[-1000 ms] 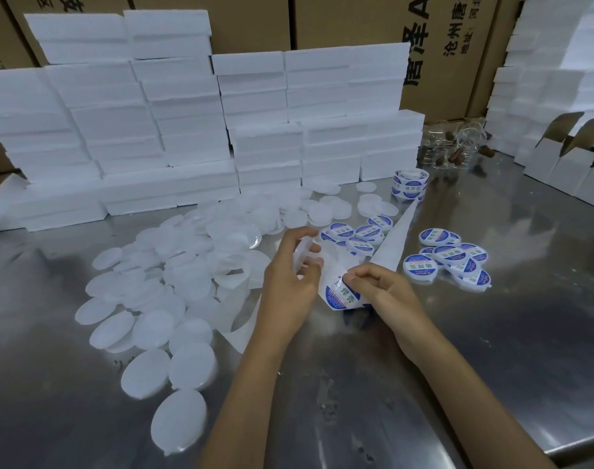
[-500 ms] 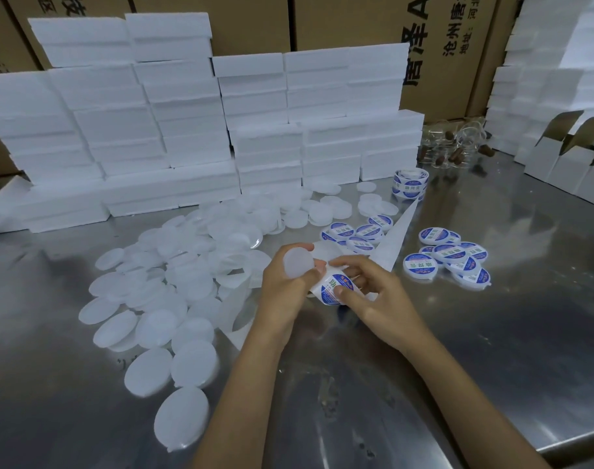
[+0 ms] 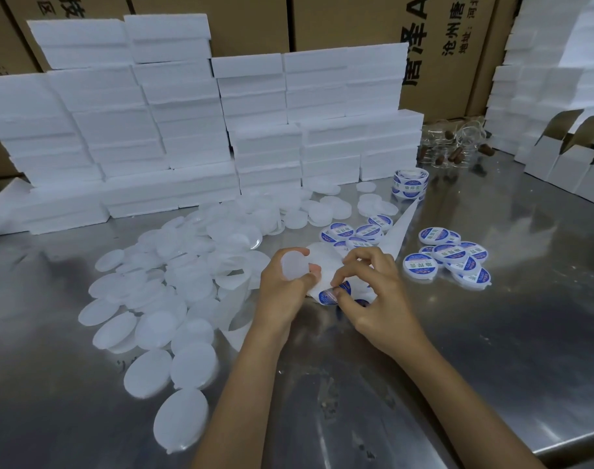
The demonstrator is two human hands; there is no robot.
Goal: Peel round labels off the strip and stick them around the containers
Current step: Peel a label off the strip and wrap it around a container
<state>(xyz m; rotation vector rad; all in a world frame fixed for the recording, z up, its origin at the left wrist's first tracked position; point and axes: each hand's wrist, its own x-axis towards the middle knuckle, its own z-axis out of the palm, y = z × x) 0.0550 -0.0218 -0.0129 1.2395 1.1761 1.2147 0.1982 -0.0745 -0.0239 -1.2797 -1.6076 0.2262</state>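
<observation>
Right hand (image 3: 373, 292) lowered — pinching label (image 3: 332, 294).

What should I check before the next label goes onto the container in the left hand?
1. Blank container held in left hand: ok.
2. Right hand grip on the blue label: ok, fingertips pinch its edge.
3. Label fully off the backing strip: cannot tell, fingers hide it.
4. Container face bare for the label: ok.
5. Finished pile clear of the hands: ok.
6. Spare label roll on the table: ok.
</observation>
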